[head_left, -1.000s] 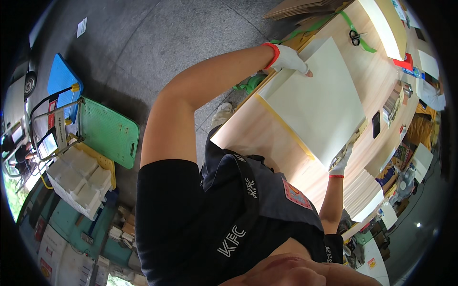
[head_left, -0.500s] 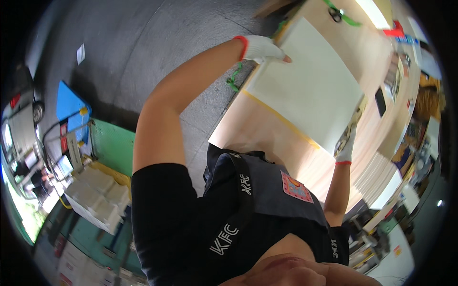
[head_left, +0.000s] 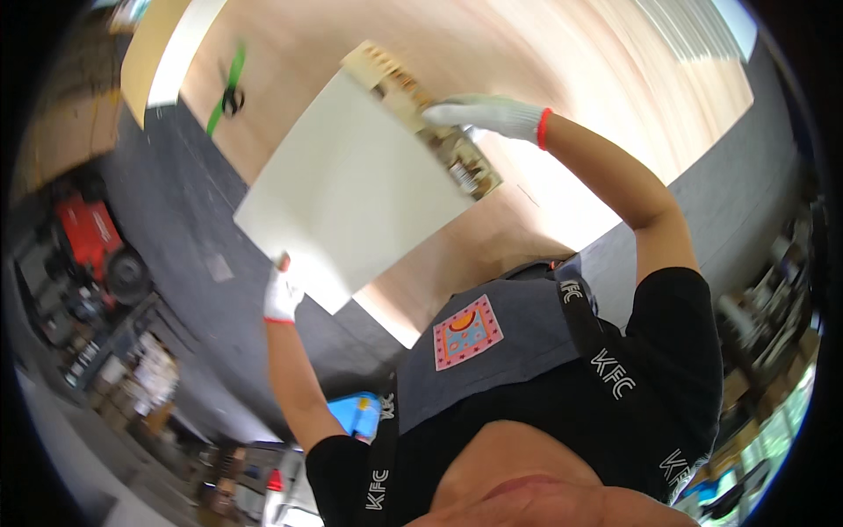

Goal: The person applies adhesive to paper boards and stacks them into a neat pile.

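A large white sheet (head_left: 351, 184) lies tilted over the table (head_left: 562, 53), its left corner reaching past the table edge. Along its far right side runs a printed strip (head_left: 399, 88) in tan and dark brown. My left hand (head_left: 283, 294), in a white knit glove with a red cuff, grips the sheet's near left edge, thumb on top and the other fingers mostly hidden. Across the printed strip rests my right hand (head_left: 492, 116), gloved alike and somewhat blurred, its fingers stretched out together toward the sheet.
Beyond the sheet's left side lies a blurred black-ringed tool (head_left: 233, 101) with green strips. Stacked pale sheets (head_left: 689, 31) stand at the far right of the table. A red wheeled machine (head_left: 92, 233) is on the floor at left, and a blue panel (head_left: 358, 413) stands behind my left arm.
The view has swung round with my body. My left hand has moved from the sheet's upper left side to its near left edge; my right hand now reaches farther over the printed strip.
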The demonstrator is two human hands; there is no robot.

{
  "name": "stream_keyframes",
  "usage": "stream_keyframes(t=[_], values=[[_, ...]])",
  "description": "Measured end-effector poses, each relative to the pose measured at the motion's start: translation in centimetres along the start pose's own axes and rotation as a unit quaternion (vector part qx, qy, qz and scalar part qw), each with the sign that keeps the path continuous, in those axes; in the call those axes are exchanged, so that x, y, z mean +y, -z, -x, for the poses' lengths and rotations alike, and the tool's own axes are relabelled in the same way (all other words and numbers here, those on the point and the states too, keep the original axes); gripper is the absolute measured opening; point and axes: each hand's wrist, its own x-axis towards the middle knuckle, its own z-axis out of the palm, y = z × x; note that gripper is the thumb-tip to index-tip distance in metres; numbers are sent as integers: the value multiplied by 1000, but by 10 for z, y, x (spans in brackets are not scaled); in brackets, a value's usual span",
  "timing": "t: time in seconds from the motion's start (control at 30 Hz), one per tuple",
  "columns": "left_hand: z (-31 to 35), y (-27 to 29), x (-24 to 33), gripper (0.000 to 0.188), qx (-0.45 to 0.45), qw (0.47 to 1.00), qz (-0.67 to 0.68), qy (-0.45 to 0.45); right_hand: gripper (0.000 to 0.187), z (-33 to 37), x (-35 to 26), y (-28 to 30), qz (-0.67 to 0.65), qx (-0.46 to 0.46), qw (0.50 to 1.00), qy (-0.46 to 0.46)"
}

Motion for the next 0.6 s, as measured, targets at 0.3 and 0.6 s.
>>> stream_keyframes(t=[0.3,0.6], values=[[-1,61,2,28,-39,993,90,64,105,-11,17,-3,24,-1,1000,7],[4,36,2,31,74,991,93,63,83,7,-7,-7,212,102,972,-15]])
